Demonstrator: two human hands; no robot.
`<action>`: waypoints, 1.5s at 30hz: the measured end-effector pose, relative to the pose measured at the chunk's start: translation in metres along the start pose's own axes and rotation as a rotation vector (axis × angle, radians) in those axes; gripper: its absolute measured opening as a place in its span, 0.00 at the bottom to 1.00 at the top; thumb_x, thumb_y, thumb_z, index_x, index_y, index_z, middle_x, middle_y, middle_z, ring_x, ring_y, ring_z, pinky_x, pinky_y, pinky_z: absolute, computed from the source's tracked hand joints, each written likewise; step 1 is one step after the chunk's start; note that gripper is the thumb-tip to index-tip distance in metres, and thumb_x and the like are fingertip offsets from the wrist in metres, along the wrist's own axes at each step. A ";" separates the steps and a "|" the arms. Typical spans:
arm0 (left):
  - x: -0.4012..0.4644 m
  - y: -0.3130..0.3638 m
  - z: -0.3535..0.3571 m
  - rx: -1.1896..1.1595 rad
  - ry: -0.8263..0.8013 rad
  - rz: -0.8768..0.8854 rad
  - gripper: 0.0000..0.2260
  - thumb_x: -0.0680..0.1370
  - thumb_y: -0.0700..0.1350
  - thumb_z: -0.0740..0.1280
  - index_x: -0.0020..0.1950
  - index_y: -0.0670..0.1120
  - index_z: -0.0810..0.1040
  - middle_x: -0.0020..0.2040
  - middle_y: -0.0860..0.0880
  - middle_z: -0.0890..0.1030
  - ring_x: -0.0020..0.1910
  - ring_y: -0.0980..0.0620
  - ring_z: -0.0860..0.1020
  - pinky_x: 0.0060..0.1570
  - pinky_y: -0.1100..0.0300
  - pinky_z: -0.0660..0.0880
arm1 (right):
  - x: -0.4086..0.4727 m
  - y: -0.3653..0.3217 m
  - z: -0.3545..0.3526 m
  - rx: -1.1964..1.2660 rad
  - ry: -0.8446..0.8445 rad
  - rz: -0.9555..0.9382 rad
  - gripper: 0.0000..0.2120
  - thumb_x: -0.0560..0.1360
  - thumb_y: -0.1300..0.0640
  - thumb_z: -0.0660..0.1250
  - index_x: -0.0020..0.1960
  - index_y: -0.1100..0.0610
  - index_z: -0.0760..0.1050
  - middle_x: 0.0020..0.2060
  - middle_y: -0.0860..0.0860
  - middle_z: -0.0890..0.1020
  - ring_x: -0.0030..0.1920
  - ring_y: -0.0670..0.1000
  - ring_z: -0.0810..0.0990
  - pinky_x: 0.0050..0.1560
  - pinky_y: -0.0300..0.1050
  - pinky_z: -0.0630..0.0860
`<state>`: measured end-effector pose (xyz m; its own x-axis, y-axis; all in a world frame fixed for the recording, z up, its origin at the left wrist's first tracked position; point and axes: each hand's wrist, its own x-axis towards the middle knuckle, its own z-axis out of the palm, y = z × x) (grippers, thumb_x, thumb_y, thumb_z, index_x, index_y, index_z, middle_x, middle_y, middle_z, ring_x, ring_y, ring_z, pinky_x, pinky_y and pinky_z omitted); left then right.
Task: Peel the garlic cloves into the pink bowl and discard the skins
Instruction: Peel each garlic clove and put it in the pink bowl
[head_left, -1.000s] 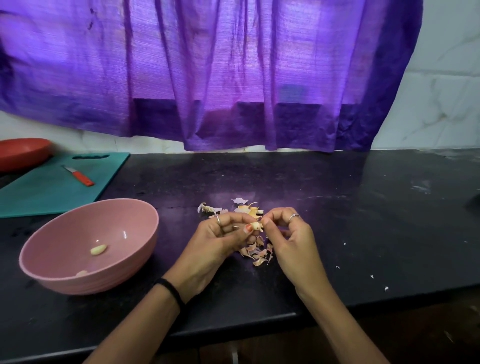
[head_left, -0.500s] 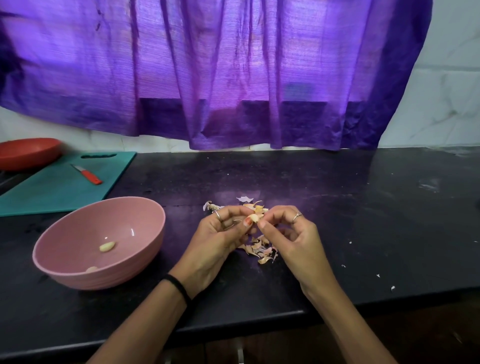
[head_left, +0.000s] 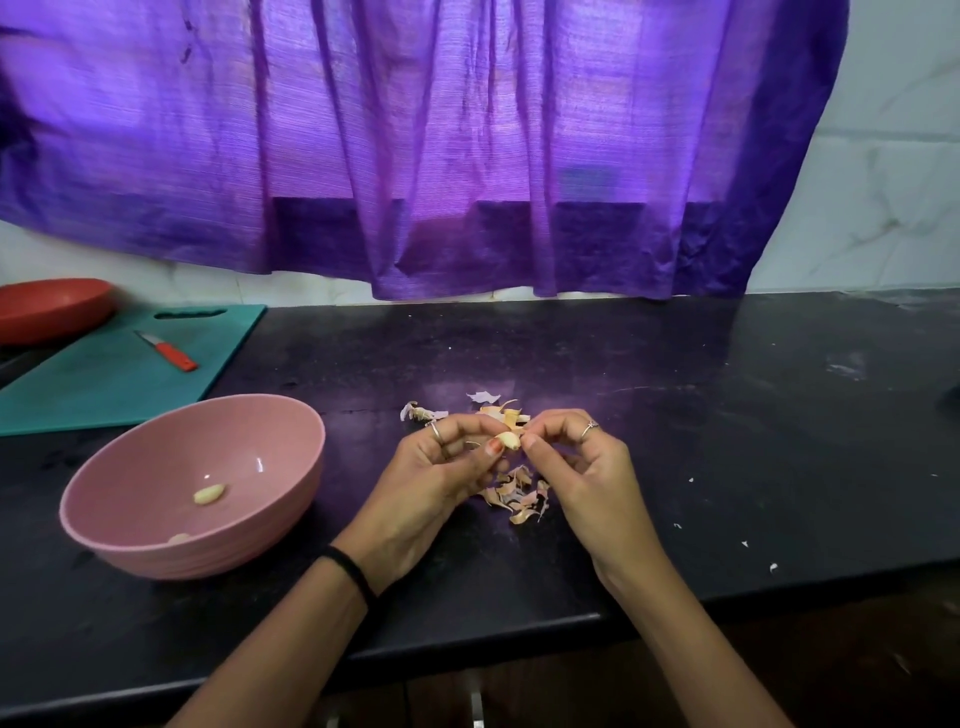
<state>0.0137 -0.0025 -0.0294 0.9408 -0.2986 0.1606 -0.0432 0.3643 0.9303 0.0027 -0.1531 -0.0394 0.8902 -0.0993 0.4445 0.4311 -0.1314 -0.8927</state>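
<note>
Right now I count two peeled cloves in the round pink plastic bowl (head_left: 156, 525): one pale peeled garlic clove (head_left: 210, 494) on its floor, another (head_left: 179, 539) half hidden behind the near rim. A third, small cream garlic clove (head_left: 508, 439), sits pinched between my left hand (head_left: 436, 483) and my right hand (head_left: 587, 467), fingers curled, above the papery tan garlic skins (head_left: 517, 493) scattered on the black stone counter (head_left: 675, 441).

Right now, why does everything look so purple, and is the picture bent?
Head view: light through the purple curtain tints the black counter and leaves glare on it; the wide lens bows the counter edge; the hands and garlic clove look sharp.
</note>
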 end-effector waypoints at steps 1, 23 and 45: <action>0.000 0.000 0.000 0.000 -0.007 -0.002 0.09 0.69 0.38 0.68 0.49 0.42 0.80 0.39 0.48 0.83 0.37 0.54 0.79 0.41 0.65 0.77 | 0.000 0.001 0.000 -0.004 0.006 0.007 0.06 0.75 0.65 0.68 0.41 0.56 0.79 0.45 0.53 0.81 0.45 0.51 0.80 0.47 0.44 0.77; 0.001 0.001 -0.002 -0.075 -0.017 -0.084 0.08 0.71 0.38 0.66 0.49 0.43 0.80 0.42 0.45 0.81 0.40 0.53 0.79 0.41 0.65 0.77 | -0.003 -0.009 0.003 0.076 -0.135 0.111 0.09 0.74 0.64 0.71 0.52 0.54 0.80 0.45 0.52 0.84 0.44 0.49 0.82 0.45 0.43 0.80; -0.003 0.004 0.000 -0.035 -0.048 -0.064 0.11 0.69 0.39 0.69 0.50 0.43 0.78 0.38 0.45 0.81 0.38 0.53 0.79 0.40 0.65 0.77 | -0.003 -0.009 -0.001 0.340 -0.172 0.129 0.02 0.73 0.66 0.67 0.43 0.63 0.79 0.34 0.50 0.83 0.34 0.43 0.80 0.38 0.35 0.76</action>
<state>0.0112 -0.0002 -0.0264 0.9240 -0.3637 0.1179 0.0286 0.3732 0.9273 -0.0043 -0.1525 -0.0329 0.9394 0.0766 0.3342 0.3128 0.2080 -0.9268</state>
